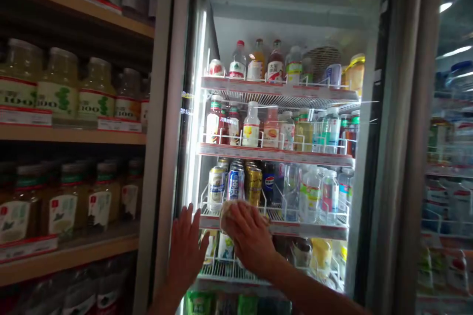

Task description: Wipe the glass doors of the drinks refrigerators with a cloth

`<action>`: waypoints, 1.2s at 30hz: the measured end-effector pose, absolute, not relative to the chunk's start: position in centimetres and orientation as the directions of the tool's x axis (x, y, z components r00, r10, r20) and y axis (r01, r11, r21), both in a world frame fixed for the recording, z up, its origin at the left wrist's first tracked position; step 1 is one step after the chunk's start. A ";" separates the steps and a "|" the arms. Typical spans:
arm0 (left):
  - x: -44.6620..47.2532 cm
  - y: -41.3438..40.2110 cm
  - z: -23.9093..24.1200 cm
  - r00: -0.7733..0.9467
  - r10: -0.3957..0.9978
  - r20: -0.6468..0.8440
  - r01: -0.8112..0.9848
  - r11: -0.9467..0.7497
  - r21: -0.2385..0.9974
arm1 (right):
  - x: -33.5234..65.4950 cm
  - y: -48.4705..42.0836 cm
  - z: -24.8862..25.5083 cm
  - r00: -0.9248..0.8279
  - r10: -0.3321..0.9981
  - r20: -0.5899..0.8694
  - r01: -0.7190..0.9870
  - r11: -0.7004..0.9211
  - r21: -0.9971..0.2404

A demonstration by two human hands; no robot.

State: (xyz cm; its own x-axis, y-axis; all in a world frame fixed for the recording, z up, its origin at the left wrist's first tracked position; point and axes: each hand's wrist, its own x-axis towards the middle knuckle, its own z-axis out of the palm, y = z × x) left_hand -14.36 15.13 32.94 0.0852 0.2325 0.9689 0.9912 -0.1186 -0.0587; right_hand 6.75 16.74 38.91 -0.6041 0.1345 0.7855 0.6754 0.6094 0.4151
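Note:
In the head view, my right hand (pixel 251 236) presses a light, crumpled cloth (pixel 226 211) against the glass door (pixel 288 19) of a lit drinks fridge, in front of its third shelf. To its left, my left hand (pixel 187 243) is spread with fingers pointing up, by the door's left edge. Whether its palm touches the door cannot be made out. Behind the glass stand cans (pixel 235 184) and bottles (pixel 311 192) on wire shelves. Part of the cloth is hidden under my right fingers.
Wooden shelves (pixel 74 133) with rows of juice bottles (pixel 55 83) stand close on the left. A metal door frame (pixel 402 133) runs down the right side of the fridge. Beyond it is another glass-fronted fridge (pixel 449 157) with bottles inside.

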 end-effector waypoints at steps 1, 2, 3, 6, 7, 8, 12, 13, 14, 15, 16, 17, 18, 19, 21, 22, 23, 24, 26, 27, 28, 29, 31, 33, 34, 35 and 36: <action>-14.9 15.1 32.5 0.082 0.243 0.967 0.992 -0.111 -0.056 | 6.1 16.7 38.9 -0.651 0.127 0.748 0.637 0.627 0.448; -15.4 15.0 32.0 0.077 0.254 0.964 0.993 -0.104 -0.052 | 5.4 16.7 39.2 -0.654 0.128 0.746 0.633 0.632 0.447; -15.8 14.9 31.7 0.075 0.264 0.962 0.994 -0.098 -0.050 | 4.7 16.8 39.7 -0.618 0.137 0.774 0.660 0.625 0.416; -17.1 14.6 30.8 0.075 0.275 0.958 0.995 -0.089 -0.053 | 2.4 17.1 41.6 -0.450 0.152 0.880 0.752 0.596 0.281; -17.5 14.5 30.6 0.072 0.278 0.958 0.995 -0.086 -0.050 | 1.7 17.2 41.7 -0.456 0.150 0.877 0.743 0.607 0.283; -17.9 14.3 30.5 0.064 0.281 0.958 0.996 -0.083 -0.042 | 1.1 17.1 41.4 -0.511 0.143 0.847 0.706 0.632 0.319; -19.6 13.4 30.5 0.041 0.304 0.952 0.995 -0.095 -0.012 | -0.5 16.8 38.9 -0.796 0.067 0.602 0.443 0.741 0.504; -19.8 13.2 30.6 0.034 0.305 0.952 0.995 -0.103 -0.003 | -0.7 16.7 38.8 -0.799 0.070 0.598 0.441 0.744 0.502; -20.0 13.1 30.8 0.026 0.301 0.953 0.994 -0.109 0.008 | -1.0 16.8 39.0 -0.769 0.091 0.633 0.480 0.736 0.478; -20.0 13.0 31.0 0.016 0.295 0.955 0.993 -0.114 0.018 | -1.1 16.8 39.4 -0.713 0.125 0.690 0.544 0.719 0.432; -20.0 12.9 31.2 0.010 0.291 0.957 0.992 -0.120 0.026 | -1.1 16.8 39.9 -0.652 0.158 0.742 0.604 0.700 0.381; -19.8 12.9 31.5 0.010 0.285 0.959 0.991 -0.128 0.027 | -1.0 16.8 40.3 -0.610 0.181 0.772 0.640 0.686 0.346; -19.7 13.0 31.7 0.017 0.275 0.961 0.990 -0.140 0.023 | -0.7 16.7 40.4 -0.610 0.183 0.771 0.642 0.684 0.346; -19.5 13.0 32.0 0.031 0.265 0.964 0.988 -0.154 0.010 | -0.1 16.6 40.2 -0.650 0.164 0.742 0.611 0.694 0.382; -19.3 13.2 32.4 0.064 0.244 0.968 0.983 -0.181 -0.019 | 1.6 16.5 39.6 -0.761 0.082 0.644 0.495 0.714 0.495; -19.2 13.2 32.6 0.074 0.235 0.969 0.981 -0.190 -0.029 | 2.7 16.6 39.4 -0.787 0.053 0.615 0.462 0.711 0.530; -19.1 13.4 32.9 0.079 0.229 0.970 0.980 -0.198 -0.033 | 3.8 16.7 39.4 -0.779 0.048 0.625 0.475 0.696 0.538; -18.9 13.5 33.2 0.084 0.222 0.971 0.977 -0.209 -0.037 | 5.0 17.0 39.7 -0.731 0.060 0.680 0.534 0.670 0.516; -18.1 13.9 34.0 0.086 0.201 0.976 0.972 -0.234 -0.037 | 7.3 17.5 40.5 -0.553 0.097 0.828 0.702 0.589 0.400; -17.5 14.2 34.4 0.090 0.193 0.977 0.968 -0.248 -0.040 | 8.3 17.7 40.9 -0.472 0.100 0.876 0.759 0.552 0.347; -16.8 14.5 34.8 0.102 0.188 0.977 0.964 -0.263 -0.051 | 9.3 17.9 41.1 -0.441 0.089 0.893 0.780 0.530 0.332; -16.0 14.8 35.2 0.120 0.187 0.975 0.959 -0.277 -0.065 | 10.3 17.9 41.1 -0.468 0.076 0.881 0.770 0.524 0.364; -14.2 15.5 36.0 0.159 0.182 0.970 0.948 -0.302 -0.099 | 12.1 17.9 40.9 -0.607 0.054 0.793 0.688 0.534 0.490; -12.4 16.1 36.5 0.169 0.175 0.970 0.946 -0.306 -0.109 | 13.7 17.9 41.0 -0.623 0.060 0.780 0.688 0.516 0.510; -11.5 16.4 36.7 0.149 0.171 0.974 0.950 -0.300 -0.093 | 14.5 17.8 41.2 -0.548 0.069 0.833 0.748 0.485 0.452; -10.8 16.6 36.9 0.117 0.168 0.979 0.955 -0.291 -0.064 | 15.2 17.8 41.4 -0.434 0.077 0.897 0.820 0.446 0.359; -10.2 16.9 37.0 0.082 0.163 0.983 0.958 -0.285 -0.032 | 15.8 17.8 41.5 -0.321 0.076 0.944 0.873 0.409 0.264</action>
